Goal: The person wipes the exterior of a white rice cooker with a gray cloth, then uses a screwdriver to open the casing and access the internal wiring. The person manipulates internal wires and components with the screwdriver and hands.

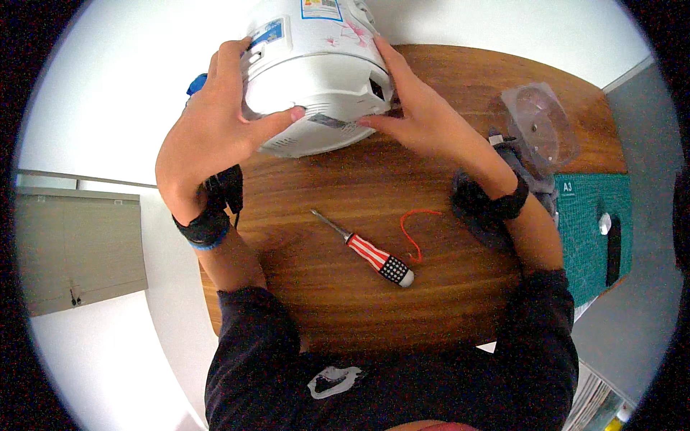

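Observation:
A white rice cooker [323, 82] with pink flowers and a blue-edged label is tilted at the far side of the table, its vented base toward me. My left hand [212, 126] grips its left side, thumb across the base. On the other side my right hand [424, 115] holds it with the thumb on the base, near a dark socket [376, 89]. Between my forearms lies a screwdriver [377, 258] with a striped and starred handle, its tip pointing far left. A short red wire [407, 233] curls beside it.
A clear plastic tray [557, 136] with a few small metal bits stands at the far right. Near it are a grey cloth [528, 167] and a green cutting mat [578, 248] bearing a black strip [614, 248]. A black object [231, 188] sits by my left wrist.

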`<control>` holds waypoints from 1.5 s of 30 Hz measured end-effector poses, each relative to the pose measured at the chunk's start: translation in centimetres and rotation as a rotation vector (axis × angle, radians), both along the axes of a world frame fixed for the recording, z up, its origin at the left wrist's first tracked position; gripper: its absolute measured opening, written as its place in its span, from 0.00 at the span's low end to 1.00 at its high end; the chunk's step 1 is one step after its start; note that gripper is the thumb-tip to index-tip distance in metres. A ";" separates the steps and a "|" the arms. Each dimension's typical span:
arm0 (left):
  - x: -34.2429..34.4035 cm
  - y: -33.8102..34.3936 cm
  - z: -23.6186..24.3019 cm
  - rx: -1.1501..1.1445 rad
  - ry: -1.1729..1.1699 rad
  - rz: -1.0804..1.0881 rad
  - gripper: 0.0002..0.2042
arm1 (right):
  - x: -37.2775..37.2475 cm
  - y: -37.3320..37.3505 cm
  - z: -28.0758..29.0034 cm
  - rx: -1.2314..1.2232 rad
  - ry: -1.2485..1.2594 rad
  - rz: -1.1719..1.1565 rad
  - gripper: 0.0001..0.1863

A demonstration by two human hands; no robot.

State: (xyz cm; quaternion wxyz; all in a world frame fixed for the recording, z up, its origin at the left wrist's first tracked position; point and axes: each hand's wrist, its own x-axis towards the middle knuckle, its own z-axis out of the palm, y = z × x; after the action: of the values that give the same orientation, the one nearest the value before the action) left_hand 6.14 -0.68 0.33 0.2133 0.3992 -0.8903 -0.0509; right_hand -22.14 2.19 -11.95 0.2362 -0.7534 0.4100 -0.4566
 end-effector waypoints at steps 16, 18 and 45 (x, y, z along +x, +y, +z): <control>-1.2 -1.5 -2.0 0.162 0.015 -0.027 0.51 | -3.6 3.9 7.4 0.008 0.422 -0.204 0.51; -1.8 -1.6 -2.1 0.119 0.057 -0.082 0.53 | -3.6 4.2 8.0 0.049 0.448 -0.222 0.51; -3.6 -0.7 -1.5 -0.113 0.093 -0.180 0.50 | -3.1 1.3 6.2 -0.177 0.319 -0.148 0.57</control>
State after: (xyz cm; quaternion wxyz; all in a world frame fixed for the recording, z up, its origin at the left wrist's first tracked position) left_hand 2.51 -1.38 -1.15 0.2713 0.3021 -0.9131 -0.0382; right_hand -25.26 3.49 -5.75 0.0670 -0.8018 0.4549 -0.3818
